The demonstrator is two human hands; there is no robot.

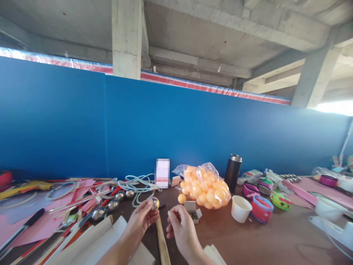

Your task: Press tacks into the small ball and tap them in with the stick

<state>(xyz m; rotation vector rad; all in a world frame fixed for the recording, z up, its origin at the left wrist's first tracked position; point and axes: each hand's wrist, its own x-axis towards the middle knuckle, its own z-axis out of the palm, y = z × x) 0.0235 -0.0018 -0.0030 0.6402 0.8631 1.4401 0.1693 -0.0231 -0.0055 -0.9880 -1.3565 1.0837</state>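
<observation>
My left hand (139, 222) pinches a shiny silver ball (155, 203) between thumb and fingers, above the table. My right hand (182, 226) is closed beside it, thumb against the forefinger; whatever it may hold is too small to make out. Between and below both hands lies a wooden handle (162, 241), its far end near the left fingers. Just behind the right hand stands an open little box (196, 216) with small dark pieces in it. A single orange ball (181, 198) rests behind that, next to a clear bag of orange balls (205, 188).
More silver balls (112, 205) lie left among sticks and pink paper. Pale blue cord (138, 184) is coiled at the back. Right of the bag stand a black bottle (233, 173), a white cup (241, 209) and colourful round bands (261, 208). A blue partition (176, 125) closes the far side.
</observation>
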